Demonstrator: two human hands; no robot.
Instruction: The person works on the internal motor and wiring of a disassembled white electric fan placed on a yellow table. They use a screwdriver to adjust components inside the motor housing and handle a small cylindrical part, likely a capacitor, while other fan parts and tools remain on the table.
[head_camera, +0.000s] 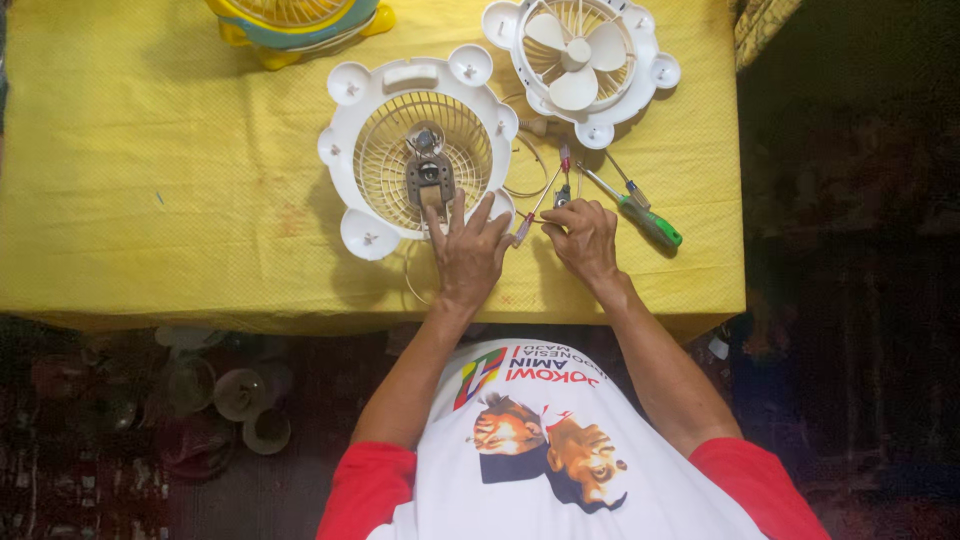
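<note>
A white round fan housing (370, 110) with a grille lies flat on the yellow tablecloth (150, 200). A small dark motor (430, 172) sits at its centre. My left hand (468, 250) rests on the housing's near edge, fingers spread and touching the grille just below the motor. My right hand (583, 238) is beside it to the right, fingers closed on a thin red-handled tool (535, 212) that points toward the housing. A second white fan half with three blades (577, 55) lies at the far right.
A green-handled screwdriver (640, 215) and a smaller screwdriver (625, 180) lie right of my hands. A thin wire ring (530, 165) sits between the fan halves. A yellow and teal fan part (295, 25) is at the far edge. Cups and clutter (240, 395) lie below the table.
</note>
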